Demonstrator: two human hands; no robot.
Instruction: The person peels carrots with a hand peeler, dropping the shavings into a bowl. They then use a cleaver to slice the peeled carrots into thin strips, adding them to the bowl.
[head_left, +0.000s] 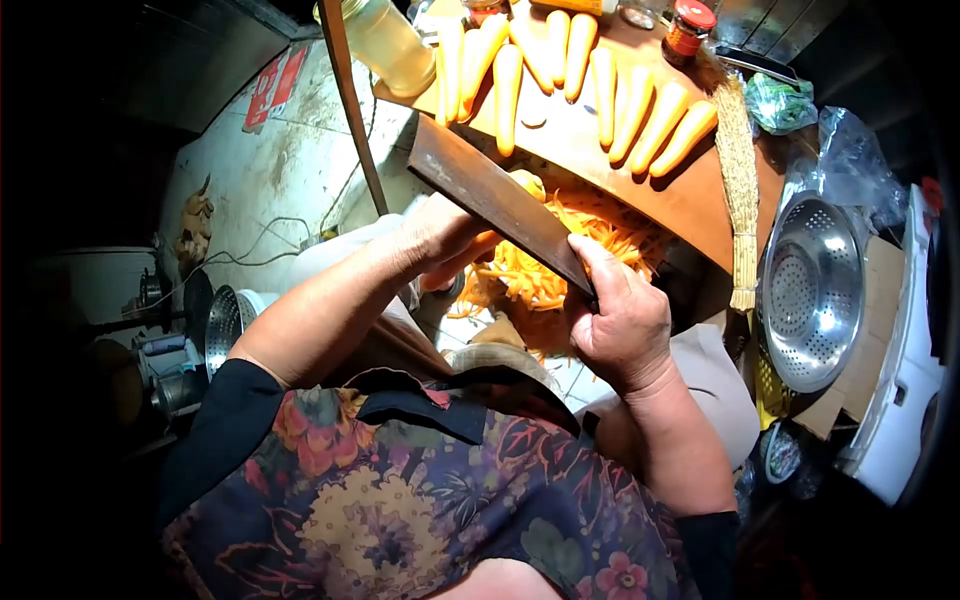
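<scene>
My right hand (620, 325) is closed at the near right end of a broad, dark brown cleaver (495, 205), its thumb laid along the flat blade. The handle is hidden in my fist. Under the blade's left part my left hand (450, 240) is curled, largely covered by it, round an orange carrot (486, 246). A rounded orange and yellowish end (528, 184) shows just past the blade's far edge. Below both hands lies a heap of shredded carrot (535, 275), with some shreds scattered lower down.
Several whole carrots (508, 98) lie along the brown tabletop (690, 215) ahead. A large jar (385, 50) stands at the table's left, a red-lidded jar (688, 30) at the back. Right of them are a straw whisk (738, 190) and a metal colander (812, 290). Cables cross the floor at left.
</scene>
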